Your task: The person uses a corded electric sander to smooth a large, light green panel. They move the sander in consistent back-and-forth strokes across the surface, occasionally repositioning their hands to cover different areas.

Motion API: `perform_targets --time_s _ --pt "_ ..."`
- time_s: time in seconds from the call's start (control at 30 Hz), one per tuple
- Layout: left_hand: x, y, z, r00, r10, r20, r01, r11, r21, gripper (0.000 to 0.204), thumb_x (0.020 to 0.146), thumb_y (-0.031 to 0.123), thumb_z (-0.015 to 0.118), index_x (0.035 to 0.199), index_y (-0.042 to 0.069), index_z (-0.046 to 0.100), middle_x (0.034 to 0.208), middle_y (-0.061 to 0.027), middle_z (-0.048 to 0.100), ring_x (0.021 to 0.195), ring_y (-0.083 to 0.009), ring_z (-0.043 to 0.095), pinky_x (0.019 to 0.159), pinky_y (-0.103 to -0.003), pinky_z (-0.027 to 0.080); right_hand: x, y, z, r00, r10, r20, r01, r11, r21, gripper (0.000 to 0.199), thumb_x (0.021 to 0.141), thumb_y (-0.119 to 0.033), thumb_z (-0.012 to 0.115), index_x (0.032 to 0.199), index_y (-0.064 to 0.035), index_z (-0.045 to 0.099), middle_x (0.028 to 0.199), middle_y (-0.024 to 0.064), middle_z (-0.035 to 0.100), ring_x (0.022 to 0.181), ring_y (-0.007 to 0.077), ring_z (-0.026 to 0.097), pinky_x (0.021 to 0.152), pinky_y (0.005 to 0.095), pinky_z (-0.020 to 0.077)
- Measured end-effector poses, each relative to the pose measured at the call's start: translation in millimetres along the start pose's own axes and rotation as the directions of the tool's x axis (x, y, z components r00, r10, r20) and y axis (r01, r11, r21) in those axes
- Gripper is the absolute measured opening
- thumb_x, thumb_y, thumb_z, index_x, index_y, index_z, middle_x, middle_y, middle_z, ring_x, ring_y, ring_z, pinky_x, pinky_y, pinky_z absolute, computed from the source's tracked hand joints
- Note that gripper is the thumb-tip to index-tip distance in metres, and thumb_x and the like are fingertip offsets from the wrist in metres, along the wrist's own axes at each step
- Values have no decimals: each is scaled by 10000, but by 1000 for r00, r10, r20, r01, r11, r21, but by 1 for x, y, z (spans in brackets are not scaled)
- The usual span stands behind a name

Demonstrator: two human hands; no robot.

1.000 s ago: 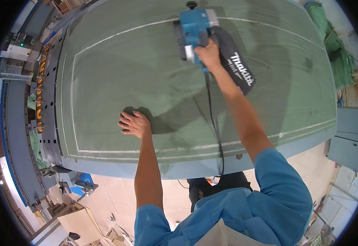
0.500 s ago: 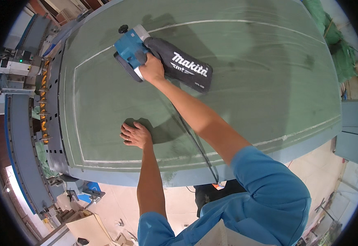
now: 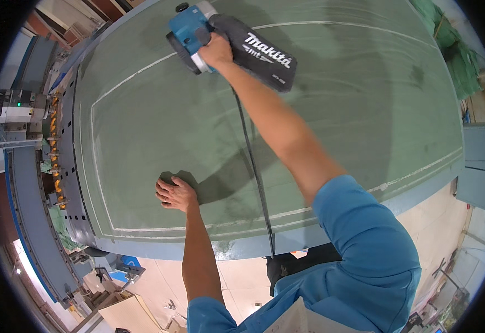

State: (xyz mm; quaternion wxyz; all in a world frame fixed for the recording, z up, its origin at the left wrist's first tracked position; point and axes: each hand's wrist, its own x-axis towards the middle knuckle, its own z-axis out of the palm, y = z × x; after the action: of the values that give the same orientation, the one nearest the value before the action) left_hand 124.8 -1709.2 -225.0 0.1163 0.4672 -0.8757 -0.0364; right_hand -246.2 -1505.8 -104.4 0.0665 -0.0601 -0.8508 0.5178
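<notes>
Sander (image 3: 188, 30) moved toward far edge of green board (image 3: 353, 122), right hand (image 3: 217, 51) clasping it, left hand (image 3: 177, 195) spread, open room between

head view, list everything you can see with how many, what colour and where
power tool: 1, blue and black, far part of the green surface
dust bag: 1, black with white lettering, attached to the tool
cord: 1, black, crossing the surface toward the person
green surface: 1, green with white border lines, centre
table frame: 1, blue-grey, under the surface
yellow parts: several, left edge
cloth: green, upper right, count unclear
cabinet: 1, blue-grey, right
floor: 1, pale, below
background clutter: too small to identify
shirt: 1, blue, bottom
left hand: 1, bare, at the surface's near left
right hand: 1, bare, gripping the tool
</notes>
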Motion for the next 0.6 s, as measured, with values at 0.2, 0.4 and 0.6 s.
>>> perform_targets --time_s 0.2,0.4,0.6 --pt "1 0 -1 1000 -1 -6 1 1000 5 618 1022 481 394 1550 161 375 1591 -62 376 1502 -356 289 1171 -595 253 42 48 -71 993 -18 -112 16 1000 -26 449 792 -173 634 1206 1 651 1200 260 696 1156 418 660 1012 469 523" --pt "3 -1 1 1000 -3 -26 4 999 38 629 1006 502 408 1543 175 389 1594 -53 385 1488 -294 324 1154 -566 282 99 111 -147 978 -47 -201 41 999 -33 473 702 -229 718 1103 20 688 1084 274 724 1079 423 690 963 450 539" --pt "4 -3 1 1000 6 -24 -5 999 47 639 1010 517 401 1552 178 380 1598 -59 379 1495 -296 313 1161 -562 275 159 161 -208 856 -190 -481 55 959 -280 446 681 -230 720 1046 26 704 921 228 755 882 352 751 826 421 589"
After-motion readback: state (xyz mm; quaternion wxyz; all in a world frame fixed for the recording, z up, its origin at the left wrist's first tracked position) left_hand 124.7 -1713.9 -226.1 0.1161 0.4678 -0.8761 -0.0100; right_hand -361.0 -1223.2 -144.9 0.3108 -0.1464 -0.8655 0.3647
